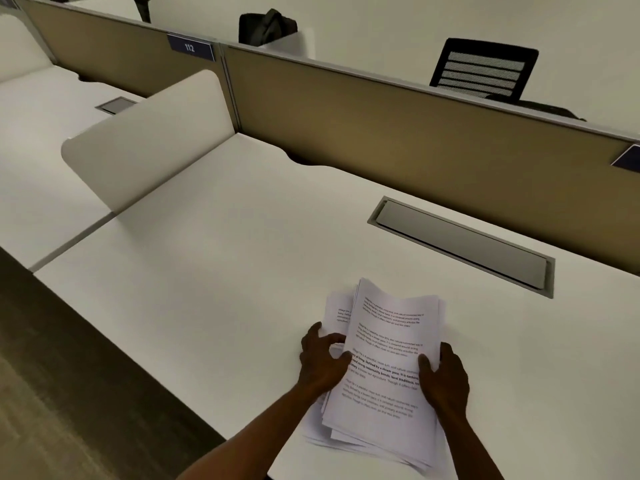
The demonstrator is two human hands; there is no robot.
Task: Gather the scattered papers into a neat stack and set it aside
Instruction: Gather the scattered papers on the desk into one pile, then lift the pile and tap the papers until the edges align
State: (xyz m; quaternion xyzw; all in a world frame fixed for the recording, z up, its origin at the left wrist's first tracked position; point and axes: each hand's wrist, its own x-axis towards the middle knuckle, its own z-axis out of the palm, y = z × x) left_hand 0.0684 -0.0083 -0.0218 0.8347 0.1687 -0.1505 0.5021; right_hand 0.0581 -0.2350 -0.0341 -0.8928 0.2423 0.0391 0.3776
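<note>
A loose pile of printed white papers (pixel 384 348) lies on the white desk (pixel 214 271) near its front edge, the sheets fanned and uneven at the left and bottom. My left hand (pixel 320 362) grips the pile's left edge, fingers curled over the sheets. My right hand (pixel 443 379) holds the right edge, thumb on top of the uppermost page. Part of the lower sheets is hidden under my forearms.
A grey cable-tray lid (pixel 460 247) is set into the desk behind the papers. A tan partition (pixel 398 140) runs along the back, a white side divider (pixel 145 143) stands at the left. A black chair (pixel 485 69) and a dark bag (pixel 266 27) sit beyond the partition.
</note>
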